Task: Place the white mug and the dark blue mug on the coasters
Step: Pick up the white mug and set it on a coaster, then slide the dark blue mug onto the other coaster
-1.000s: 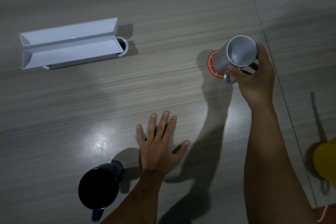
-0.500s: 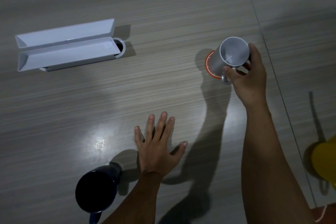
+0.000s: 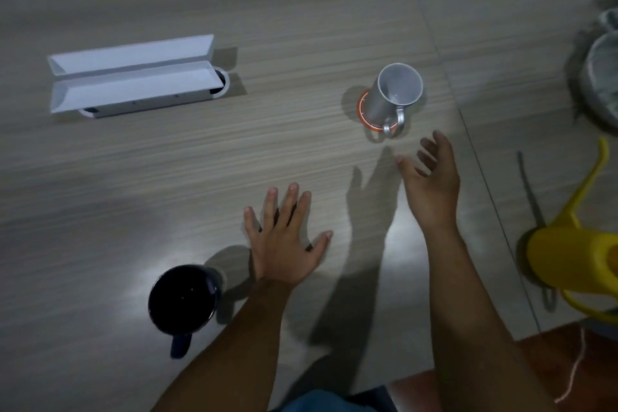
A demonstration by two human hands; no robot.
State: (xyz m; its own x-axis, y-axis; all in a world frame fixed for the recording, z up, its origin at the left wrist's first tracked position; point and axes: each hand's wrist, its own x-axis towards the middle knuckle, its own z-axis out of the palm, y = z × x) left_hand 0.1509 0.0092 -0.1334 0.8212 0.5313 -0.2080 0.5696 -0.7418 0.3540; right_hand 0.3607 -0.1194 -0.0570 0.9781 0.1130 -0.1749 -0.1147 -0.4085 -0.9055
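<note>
Mugs stood well apart on the wood-grain table (image 3: pixel 167 177). The white mug (image 3: pixel 393 97) sat upright on an orange coaster (image 3: pixel 363 110) toward the far right, its handle pointing back toward the person and hanging over the coaster's near edge. The dark blue mug (image 3: pixel 184 301) stood upright near the front edge on the left, handle toward the person; whether a coaster lay under it could not be told.

The right hand (image 3: pixel 431 184) hovered just short of the white mug, fingers loosely spread and curled, gripping nothing and clear of the handle. The left hand (image 3: pixel 284 237) lay flat, palm down, fingers splayed on the tabletop just to the right of the dark blue mug, without touching it and holding nothing.

A long white box (image 3: pixel 133 77) with its flaps open rested at the far left, over a round cable hole in the table. A yellow watering can (image 3: pixel 575 257) sat at the right edge, its spout reaching away from the person, and a pale round container (image 3: pixel 602 77) showed partly at the far right.
</note>
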